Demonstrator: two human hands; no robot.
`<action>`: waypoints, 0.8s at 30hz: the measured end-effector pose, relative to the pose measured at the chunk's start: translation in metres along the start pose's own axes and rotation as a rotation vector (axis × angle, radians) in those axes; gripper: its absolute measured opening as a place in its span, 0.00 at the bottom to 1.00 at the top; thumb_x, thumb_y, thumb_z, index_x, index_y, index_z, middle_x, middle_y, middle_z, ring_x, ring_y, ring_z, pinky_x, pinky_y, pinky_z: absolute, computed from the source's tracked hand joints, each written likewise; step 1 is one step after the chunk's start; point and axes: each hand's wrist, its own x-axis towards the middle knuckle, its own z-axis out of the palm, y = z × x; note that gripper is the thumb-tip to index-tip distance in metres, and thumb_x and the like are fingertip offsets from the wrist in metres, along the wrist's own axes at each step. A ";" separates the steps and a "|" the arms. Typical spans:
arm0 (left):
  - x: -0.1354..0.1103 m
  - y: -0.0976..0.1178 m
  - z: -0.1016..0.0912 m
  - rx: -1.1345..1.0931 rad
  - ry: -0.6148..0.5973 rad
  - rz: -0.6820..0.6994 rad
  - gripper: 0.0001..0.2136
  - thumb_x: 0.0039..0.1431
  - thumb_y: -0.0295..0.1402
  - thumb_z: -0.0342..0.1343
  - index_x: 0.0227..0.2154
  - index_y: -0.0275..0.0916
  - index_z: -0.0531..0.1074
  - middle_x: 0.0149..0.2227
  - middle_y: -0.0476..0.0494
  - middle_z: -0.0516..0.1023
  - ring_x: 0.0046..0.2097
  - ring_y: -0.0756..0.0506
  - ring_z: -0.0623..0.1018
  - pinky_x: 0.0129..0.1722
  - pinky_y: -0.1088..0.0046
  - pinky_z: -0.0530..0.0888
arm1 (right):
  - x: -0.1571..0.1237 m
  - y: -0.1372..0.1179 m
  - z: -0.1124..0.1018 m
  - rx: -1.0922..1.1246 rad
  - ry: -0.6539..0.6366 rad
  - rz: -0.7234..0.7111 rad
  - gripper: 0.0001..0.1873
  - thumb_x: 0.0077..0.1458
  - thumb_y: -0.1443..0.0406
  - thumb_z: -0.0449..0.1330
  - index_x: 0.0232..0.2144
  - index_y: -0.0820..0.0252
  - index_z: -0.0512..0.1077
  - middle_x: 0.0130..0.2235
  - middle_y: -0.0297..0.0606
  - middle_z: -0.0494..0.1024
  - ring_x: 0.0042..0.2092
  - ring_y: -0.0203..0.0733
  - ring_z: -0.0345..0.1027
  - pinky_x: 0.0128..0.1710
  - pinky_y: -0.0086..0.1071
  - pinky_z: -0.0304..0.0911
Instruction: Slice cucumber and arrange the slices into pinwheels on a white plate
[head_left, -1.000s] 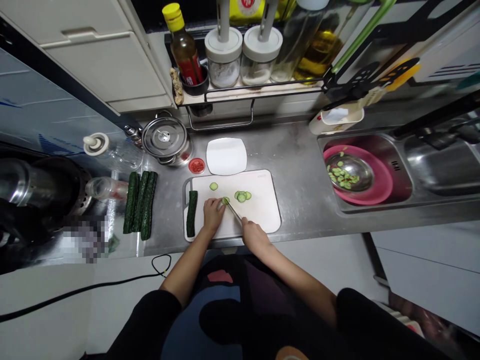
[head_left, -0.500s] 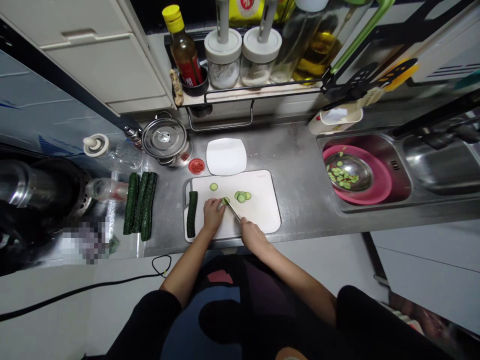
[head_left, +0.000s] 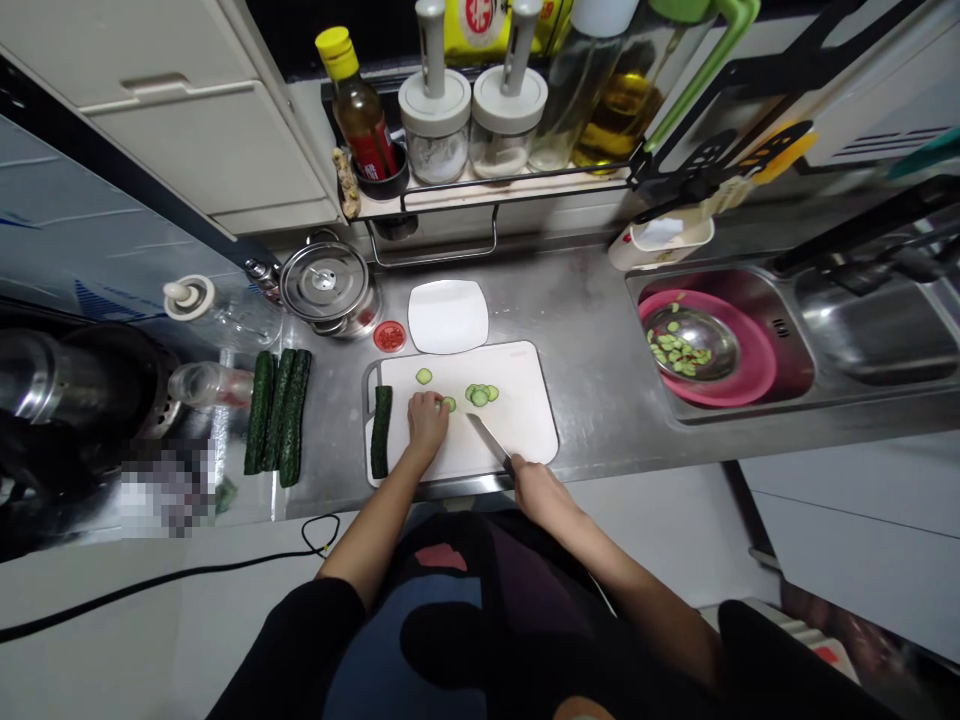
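Observation:
On the white cutting board (head_left: 517, 365), my left hand (head_left: 427, 422) is closed over a short cucumber piece (head_left: 448, 404), whose pale green cut face shows beside the fingertips. The rest of that piece is hidden under the fingers. My right hand (head_left: 541, 492) grips a knife (head_left: 489, 438) by its dark handle, blade slanting over the board and apart from the cucumber. Several cucumber slices (head_left: 480, 395) overlap right of my left hand. A single slice (head_left: 424, 376) lies above it. A longer dark green cucumber length (head_left: 382, 432) rests along the board's left side.
Whole cucumbers (head_left: 293, 420) lie left of the board. Behind it stand a white plate (head_left: 448, 316), a red lid-like dish (head_left: 389, 336) and a lidded steel pot (head_left: 326, 285). A pink basin (head_left: 759, 350) with a steel bowl (head_left: 724, 345) of slices sits in the sink.
My right hand has drawn the knife right and toward me, away from the cucumber piece. My left hand stays at the piece. The view has shifted slightly.

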 end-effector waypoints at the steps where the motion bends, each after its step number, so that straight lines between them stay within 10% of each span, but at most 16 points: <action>1: 0.001 0.002 -0.001 0.006 -0.007 -0.001 0.02 0.53 0.29 0.54 0.28 0.38 0.70 0.34 0.40 0.73 0.41 0.40 0.72 0.44 0.61 0.69 | 0.001 0.002 -0.001 0.002 0.011 0.009 0.17 0.53 0.77 0.48 0.44 0.65 0.66 0.38 0.48 0.77 0.40 0.44 0.72 0.34 0.30 0.56; 11: 0.034 0.001 -0.026 -0.143 -0.011 -0.115 0.04 0.53 0.27 0.54 0.33 0.39 0.69 0.31 0.47 0.75 0.34 0.47 0.74 0.37 0.70 0.69 | 0.007 0.010 0.001 0.001 0.037 0.016 0.15 0.55 0.76 0.47 0.43 0.63 0.65 0.38 0.48 0.77 0.40 0.43 0.72 0.32 0.29 0.53; 18: 0.053 -0.007 -0.023 -0.023 0.106 0.143 0.07 0.54 0.25 0.51 0.28 0.38 0.73 0.35 0.42 0.74 0.42 0.43 0.71 0.45 0.64 0.68 | 0.006 0.009 -0.001 -0.005 0.019 0.017 0.14 0.56 0.75 0.47 0.44 0.64 0.64 0.39 0.49 0.77 0.41 0.44 0.71 0.31 0.30 0.53; 24: 0.031 0.018 0.012 -0.027 -0.219 0.426 0.11 0.53 0.28 0.57 0.40 0.42 0.75 0.37 0.45 0.72 0.42 0.44 0.70 0.45 0.66 0.69 | 0.005 0.014 -0.002 -0.023 0.014 0.035 0.14 0.56 0.75 0.48 0.45 0.65 0.64 0.40 0.50 0.77 0.42 0.45 0.71 0.33 0.30 0.54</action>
